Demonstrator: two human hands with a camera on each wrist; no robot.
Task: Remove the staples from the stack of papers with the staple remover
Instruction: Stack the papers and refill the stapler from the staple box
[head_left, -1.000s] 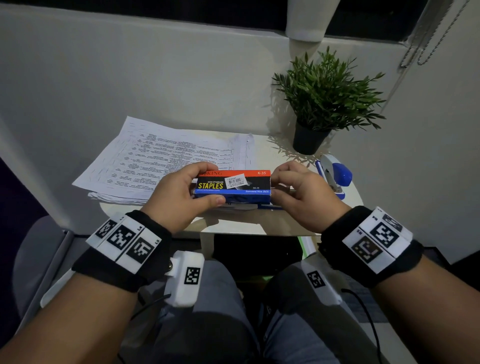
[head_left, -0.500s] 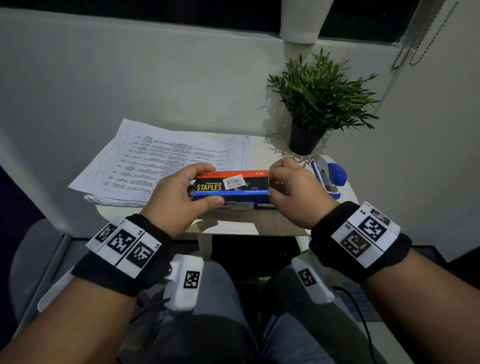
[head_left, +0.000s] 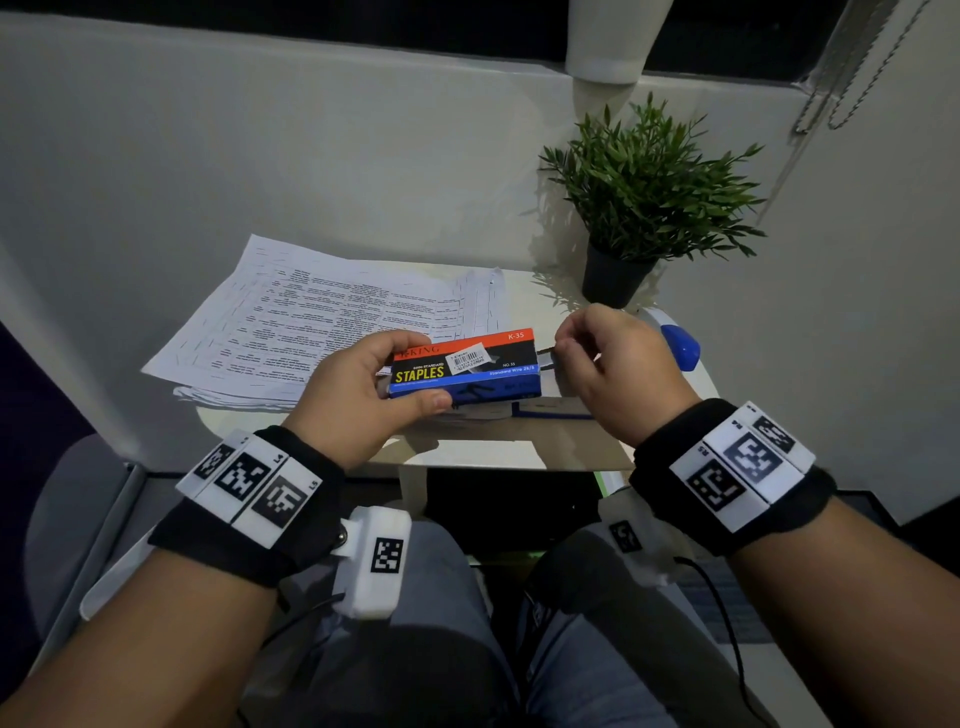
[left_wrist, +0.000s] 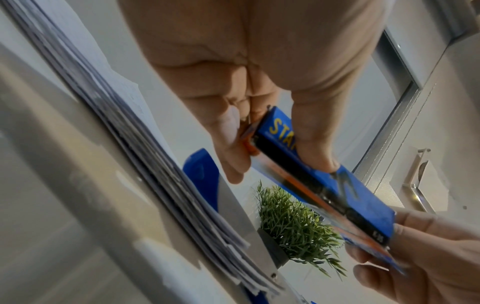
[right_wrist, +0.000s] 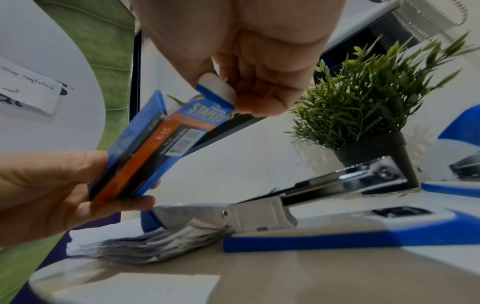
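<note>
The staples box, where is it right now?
In the head view the staples box is held above the table's near edge, left hand gripping one end, right hand pinching its end flap, just right of the papers.

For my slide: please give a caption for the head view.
Left hand holds a staples box while right hand pulls its end flap.

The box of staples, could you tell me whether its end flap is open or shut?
Open: the right hand pinches the white end flap pulled out from the box of staples, which the left hand holds.

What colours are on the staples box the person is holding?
The staples box is blue, black and orange-red, with yellow "STAPLES" lettering; the head view shows it best.
</note>
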